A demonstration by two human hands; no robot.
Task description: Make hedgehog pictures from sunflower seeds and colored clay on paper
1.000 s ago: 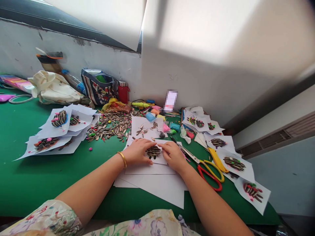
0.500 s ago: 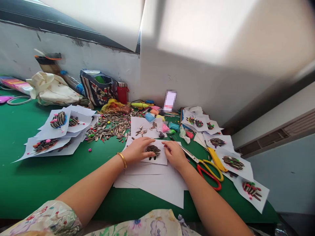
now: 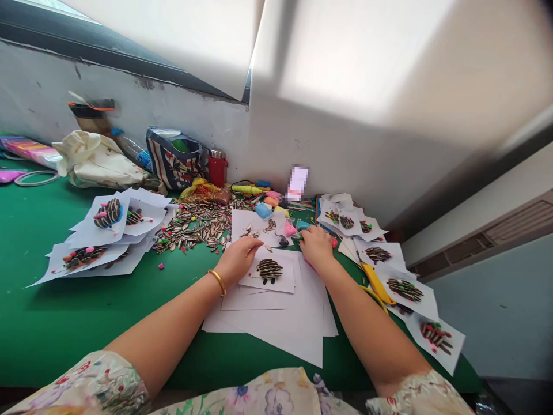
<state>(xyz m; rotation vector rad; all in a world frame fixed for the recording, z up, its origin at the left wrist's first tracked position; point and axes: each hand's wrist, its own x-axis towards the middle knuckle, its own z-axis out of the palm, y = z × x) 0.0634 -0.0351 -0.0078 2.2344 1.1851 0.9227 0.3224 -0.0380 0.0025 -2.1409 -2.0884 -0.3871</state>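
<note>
A small white card (image 3: 287, 282) lies on a stack of paper, bearing a hedgehog figure (image 3: 269, 270) with a body of striped sunflower seeds, dark feet and a small red dot at its pointed end. My left hand (image 3: 237, 259), a gold bangle (image 3: 216, 282) at its wrist, is at the card's upper left with thumb and fingers pinched together. Whatever lies between those fingertips is too small to make out. Beyond the card, my right hand (image 3: 317, 248) reaches down among small packets of coloured clay (image 3: 290, 229). Its fingertips are bent downward and hidden.
Loose sunflower seeds (image 3: 207, 222) are heaped behind my left hand. Finished seed cards (image 3: 97, 236) are piled at the left, more (image 3: 404, 288) along the right. A yellow cutter (image 3: 377, 283) and partly covered scissors (image 3: 378, 302) lie beside my right forearm. A red flask (image 3: 216, 170) stands behind.
My right hand has moved from the card's upper right edge forward to the clay packets, its forearm now covering much of the scissors. My left hand has drawn left, uncovering the hedgehog figure.
</note>
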